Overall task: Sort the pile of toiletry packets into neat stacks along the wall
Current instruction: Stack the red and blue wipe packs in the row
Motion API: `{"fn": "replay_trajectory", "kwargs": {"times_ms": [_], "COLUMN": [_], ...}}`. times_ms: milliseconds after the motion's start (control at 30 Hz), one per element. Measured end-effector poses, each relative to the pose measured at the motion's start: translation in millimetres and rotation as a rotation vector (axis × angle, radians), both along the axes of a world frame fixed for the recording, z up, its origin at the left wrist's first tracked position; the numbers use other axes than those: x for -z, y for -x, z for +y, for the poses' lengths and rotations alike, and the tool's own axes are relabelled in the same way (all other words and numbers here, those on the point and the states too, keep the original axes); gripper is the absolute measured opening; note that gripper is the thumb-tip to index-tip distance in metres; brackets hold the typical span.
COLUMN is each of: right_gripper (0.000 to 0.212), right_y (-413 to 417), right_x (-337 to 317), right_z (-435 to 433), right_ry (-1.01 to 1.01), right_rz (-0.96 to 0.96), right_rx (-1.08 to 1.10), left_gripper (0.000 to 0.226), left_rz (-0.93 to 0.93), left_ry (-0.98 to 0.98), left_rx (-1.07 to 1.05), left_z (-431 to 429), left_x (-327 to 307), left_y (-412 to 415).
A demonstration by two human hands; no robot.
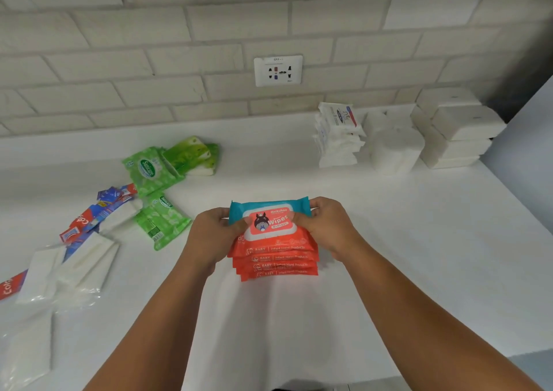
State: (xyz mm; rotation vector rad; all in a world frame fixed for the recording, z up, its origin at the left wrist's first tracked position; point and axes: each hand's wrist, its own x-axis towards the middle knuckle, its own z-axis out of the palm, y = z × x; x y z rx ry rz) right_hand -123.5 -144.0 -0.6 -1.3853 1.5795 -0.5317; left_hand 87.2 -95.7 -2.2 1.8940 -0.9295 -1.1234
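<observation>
Right now we are holding the stack of baby wipes packs (pixel 273 248) in the middle of the table (pixel 419 256), one hand on each short end. The stack is lying crosswise in front of us, its long side running from 9 o'clock to 3 o'clock. Our left hand (pixel 214 235) is gripping the left end and our right hand (pixel 324 226) is gripping the right end. Both hands are curled closed on the stack, thumbs on the top pack, and both are equally near.

The wall (pixel 209 46) is standing at 12 o'clock, well apart from the stack. Along it, at about 1 o'clock, three white stacks (pixel 398 139) are already sitting side by side. We think our stack is going next to slide straight toward 12 o'clock, to a bare spot by the wall.

At 10 o'clock the green packs (pixel 155 181) are lying loose, some leaning on each other. At 9 o'clock the toothpaste sachets (pixel 98 214) and clear white packs (pixel 80 265) are waiting in a messy heap, so much sorting is left.
</observation>
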Motion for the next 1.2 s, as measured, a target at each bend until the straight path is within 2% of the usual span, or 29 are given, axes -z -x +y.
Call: {"fn": "replay_trajectory", "kwargs": {"times_ms": [233,333,400,500,633,700,767,867,933,1033,1100,1200], "right_gripper": [0.069,0.064,0.060,0.054,0.049,0.053,0.056,0.056,0.053,0.046,0.041,0.039], "right_y": [8.0,9.0,6.5,-0.2,-6.8,-9.5,-11.4,-10.1,-5.9,6.8,18.3,30.2], "right_x": [4.0,4.6,3.0,-0.9,-6.1,-3.5,2.3,11.0,14.4,19.1,23.6,32.2], "right_z": [-8.2,-23.1,-36.2,-56.9,-81.6,-89.8,-94.1,-94.9,-92.3,-82.2,-69.5,-43.0], "right_ry": [-0.001,0.049,0.052,0.032,-0.084,-0.207,-0.322,-0.457,-0.489,-0.516,-0.544,-0.561], "right_rz": [0.030,0.034,0.043,0.092,0.141,0.165,0.160,0.049,-0.003,-0.102,-0.233,-0.423], "right_rx": [-0.037,-0.057,-0.160,-0.346,-0.536,-0.627,-0.673,-0.670,-0.662,-0.620,-0.570,-0.446], "left_gripper": [0.042,0.052,0.066,0.085,0.098,0.095,0.080,0.049,0.040,0.043,0.050,0.070], "left_rz": [-0.057,-0.064,-0.041,0.034,0.211,0.331,0.437,0.524,0.563,0.535,0.503,0.460], "left_ry": [0.036,0.038,0.007,-0.114,-0.284,-0.322,-0.286,-0.144,-0.076,-0.037,-0.020,0.005], "left_rx": [-0.071,-0.136,-0.159,-0.146,-0.151,-0.184,-0.224,-0.286,-0.328,-0.359,-0.361,-0.356], "left_z": [9.9,19.1,26.6,38.3,52.7,58.7,61.9,58.7,52.8,40.1,31.7,22.2], "left_x": [2.4,6.5,9.8,10.1,9.0,11.8,16.4,21.6,22.1,23.0,24.9,26.0], "left_y": [3.4,6.1,10.0,17.3,28.2,37.3,48.2,63.0,68.0,67.6,66.5,68.8]}}
